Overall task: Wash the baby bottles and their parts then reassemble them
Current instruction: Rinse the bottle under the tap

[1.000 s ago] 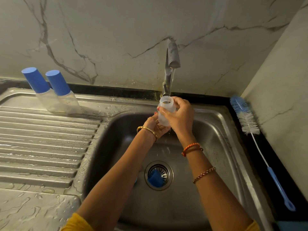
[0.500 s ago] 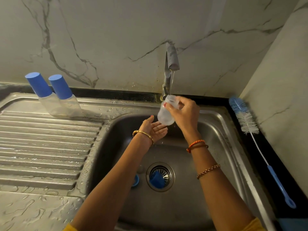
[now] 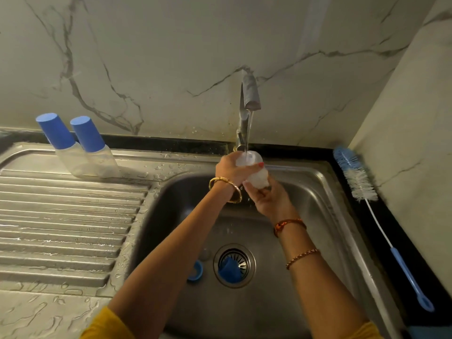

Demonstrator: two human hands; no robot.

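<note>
Holding the clear bottle [image 3: 254, 172] under the tap [image 3: 249, 99] at frame centre, you are catching the thin stream. Your left hand [image 3: 232, 168] is wrapping its upper part; your right hand [image 3: 267, 196] is cupping the base, fingers curled. Below, a blue cap [image 3: 230, 270] is lying on the sink [image 3: 318, 192] drain. Two capped bottles [image 3: 80, 152] are standing upper left.

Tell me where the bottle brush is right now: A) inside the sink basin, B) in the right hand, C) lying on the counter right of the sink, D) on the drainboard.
C: the bottle brush lies untouched on the dark counter strip right of the sink.
</note>
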